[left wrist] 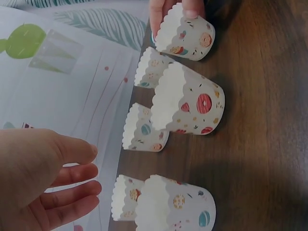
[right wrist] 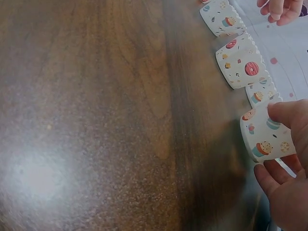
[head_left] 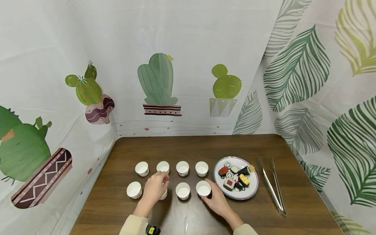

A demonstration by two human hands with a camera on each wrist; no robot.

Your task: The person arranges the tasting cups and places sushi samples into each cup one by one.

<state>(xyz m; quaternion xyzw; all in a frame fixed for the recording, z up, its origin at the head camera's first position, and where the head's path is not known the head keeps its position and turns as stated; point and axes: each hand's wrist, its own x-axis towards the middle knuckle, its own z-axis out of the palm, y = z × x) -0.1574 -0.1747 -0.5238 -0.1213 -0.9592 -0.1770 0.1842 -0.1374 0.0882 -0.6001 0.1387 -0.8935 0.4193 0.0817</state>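
Note:
Several white paper baking cups with scalloped rims and printed sweets stand in two rows on the wooden table (head_left: 243, 215). My right hand (head_left: 217, 199) holds the front row's rightmost baking cup (head_left: 203, 188) by its side; in the right wrist view the thumb lies on that cup's printed wall (right wrist: 262, 132). Over the front row's second baking cup from the left (head_left: 164, 195), my left hand (head_left: 155, 185) hovers with loosely bent fingers and nothing in them. It partly hides that cup. Beside the right hand's cup stands another front baking cup (head_left: 183, 191).
Right of the cups, a round plate (head_left: 217, 178) bears several sushi pieces (head_left: 229, 183). Metal tongs (head_left: 271, 189) lie spread at the table's right side. The front row's leftmost cup (head_left: 134, 190) is close to my left wrist. Printed cloth (head_left: 194, 39) hangs behind the table.

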